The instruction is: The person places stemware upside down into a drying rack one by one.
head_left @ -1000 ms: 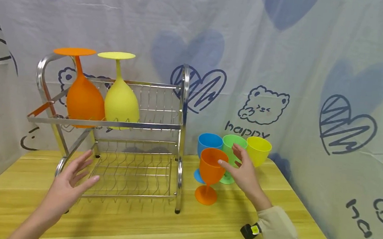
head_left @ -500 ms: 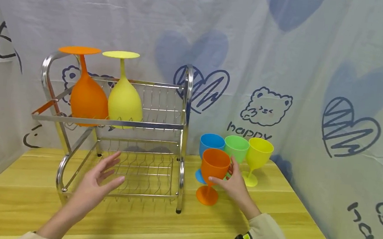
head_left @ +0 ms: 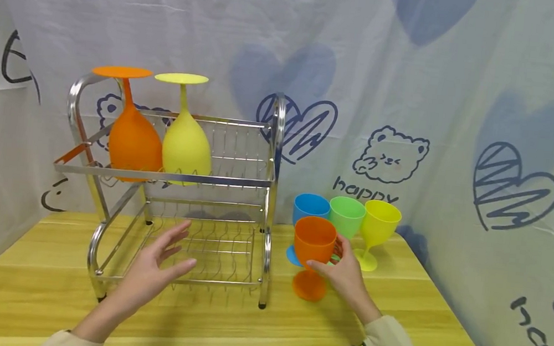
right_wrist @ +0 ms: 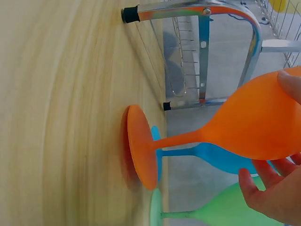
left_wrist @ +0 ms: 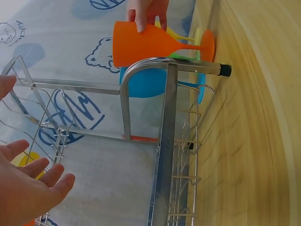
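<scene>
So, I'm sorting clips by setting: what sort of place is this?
Possibly a staged tabletop set-up: pale, heart-printed sheeting hangs behind a yellowish wood-grain table bearing a two-tier silvery metal rack and bright stemmed goblets.

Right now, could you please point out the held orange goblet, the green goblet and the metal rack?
Held orange goblet (right_wrist: 256,117), right wrist view, its bowl.
Green goblet (head_left: 346,221), head view, its bowl.
Metal rack (head_left: 236,182), head view, upper shelf's front rail.
</scene>
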{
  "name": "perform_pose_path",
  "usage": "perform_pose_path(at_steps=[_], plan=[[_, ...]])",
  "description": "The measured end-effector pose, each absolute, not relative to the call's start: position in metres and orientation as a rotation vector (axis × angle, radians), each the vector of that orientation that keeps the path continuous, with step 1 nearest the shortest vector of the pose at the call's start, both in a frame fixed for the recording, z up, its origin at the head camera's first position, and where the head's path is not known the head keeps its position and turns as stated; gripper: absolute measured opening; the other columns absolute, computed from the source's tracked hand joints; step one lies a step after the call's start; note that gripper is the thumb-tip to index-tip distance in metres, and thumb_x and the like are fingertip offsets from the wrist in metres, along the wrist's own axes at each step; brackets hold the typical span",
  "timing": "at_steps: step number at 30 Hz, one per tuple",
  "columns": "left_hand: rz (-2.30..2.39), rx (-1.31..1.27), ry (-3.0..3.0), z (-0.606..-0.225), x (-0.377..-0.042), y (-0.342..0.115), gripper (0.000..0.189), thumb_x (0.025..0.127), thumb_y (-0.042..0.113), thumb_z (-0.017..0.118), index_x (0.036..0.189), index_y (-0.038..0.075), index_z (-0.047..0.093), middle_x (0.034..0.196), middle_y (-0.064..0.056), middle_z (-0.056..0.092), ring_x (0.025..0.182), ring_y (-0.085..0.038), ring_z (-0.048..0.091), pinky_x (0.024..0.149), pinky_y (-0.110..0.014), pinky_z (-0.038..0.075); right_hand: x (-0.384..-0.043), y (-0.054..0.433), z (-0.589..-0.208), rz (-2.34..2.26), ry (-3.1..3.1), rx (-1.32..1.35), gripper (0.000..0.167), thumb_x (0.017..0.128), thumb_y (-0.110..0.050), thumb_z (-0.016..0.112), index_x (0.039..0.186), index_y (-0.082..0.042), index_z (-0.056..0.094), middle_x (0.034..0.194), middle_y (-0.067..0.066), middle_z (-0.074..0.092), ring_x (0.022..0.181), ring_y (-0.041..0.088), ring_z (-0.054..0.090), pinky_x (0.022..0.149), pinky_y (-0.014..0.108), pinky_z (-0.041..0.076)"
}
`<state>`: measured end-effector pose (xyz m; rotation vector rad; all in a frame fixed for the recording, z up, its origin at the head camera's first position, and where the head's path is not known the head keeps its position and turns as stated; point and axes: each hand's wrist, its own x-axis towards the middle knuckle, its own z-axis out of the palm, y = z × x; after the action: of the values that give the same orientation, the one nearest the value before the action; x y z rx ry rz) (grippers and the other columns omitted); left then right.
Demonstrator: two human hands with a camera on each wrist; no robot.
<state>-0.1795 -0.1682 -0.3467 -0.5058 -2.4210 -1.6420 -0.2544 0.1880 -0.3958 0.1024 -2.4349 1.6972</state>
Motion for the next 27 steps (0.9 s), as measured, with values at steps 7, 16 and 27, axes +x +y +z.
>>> perform_pose_path(at_steps=[7, 16, 27], plan=[[-1.598, -0.525, -2.448, -0.347, -0.186, -0.157, 0.073, 0.088, 0.019, 0.071, 0.150, 0.009, 0.032, 0.148, -0.023, 0.035, 0.130, -0.047, 0.037, 0.102, -0.060, 0.035, -0.240, 0.188, -0.388, 1.527, -2.464, 0.239, 0.085, 0.074, -0.018, 0.085, 0.143, -0.002, 0.037, 0.136, 0.016, 0.050, 0.122, 0.033, 0.048, 0.100, 0.051, 0.042], [-1.552, -0.630, -2.459, -0.349, -0.195, -0.129, 0.080, 0.083, 0.023, 0.077, 0.150, 0.012, 0.034, 0.151, -0.015, 0.034, 0.133, -0.039, 0.037, 0.106, -0.055, 0.034, -0.219, 0.176, -0.373, 1.302, -2.410, 0.521, 0.084, 0.068, -0.007, 0.087, 0.139, 0.001, 0.044, 0.129, 0.015, 0.054, 0.114, 0.031, 0.051, 0.092, 0.052, 0.049], [-1.513, -0.786, -2.459, -0.352, -0.197, -0.101, 0.086, 0.077, 0.024, 0.082, 0.150, 0.017, 0.036, 0.153, -0.009, 0.032, 0.133, -0.035, 0.037, 0.104, -0.055, 0.037, -0.200, 0.160, -0.358, 1.097, -2.424, 0.780, 0.084, 0.066, -0.012, 0.090, 0.139, -0.008, 0.049, 0.128, 0.010, 0.052, 0.114, 0.028, 0.050, 0.090, 0.052, 0.050]])
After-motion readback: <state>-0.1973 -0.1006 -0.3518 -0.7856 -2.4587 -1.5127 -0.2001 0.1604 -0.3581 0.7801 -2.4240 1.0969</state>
